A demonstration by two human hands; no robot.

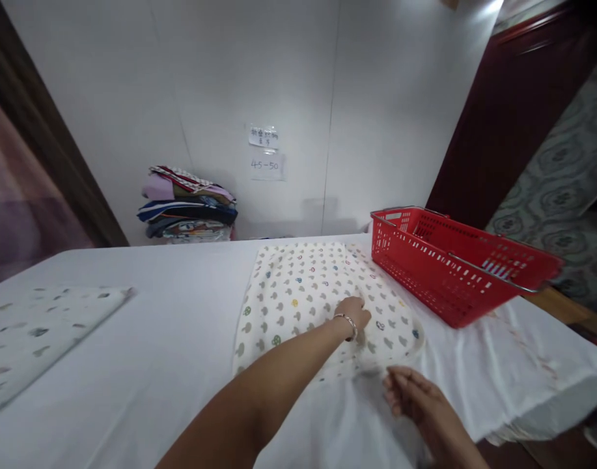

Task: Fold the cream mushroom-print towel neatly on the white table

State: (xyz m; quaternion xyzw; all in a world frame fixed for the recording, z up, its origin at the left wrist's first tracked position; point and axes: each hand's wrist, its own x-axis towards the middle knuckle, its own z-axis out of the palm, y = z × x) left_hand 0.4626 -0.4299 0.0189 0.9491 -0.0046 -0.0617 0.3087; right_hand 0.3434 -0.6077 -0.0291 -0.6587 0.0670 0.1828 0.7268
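Head view: left hand (353,314) touches one cloth (298,286) beside one basket (439,270).

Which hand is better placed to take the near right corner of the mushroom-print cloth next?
Right, I'd say. The right hand is close to that corner of the cloth, while the left hand is farther in, down on the print.
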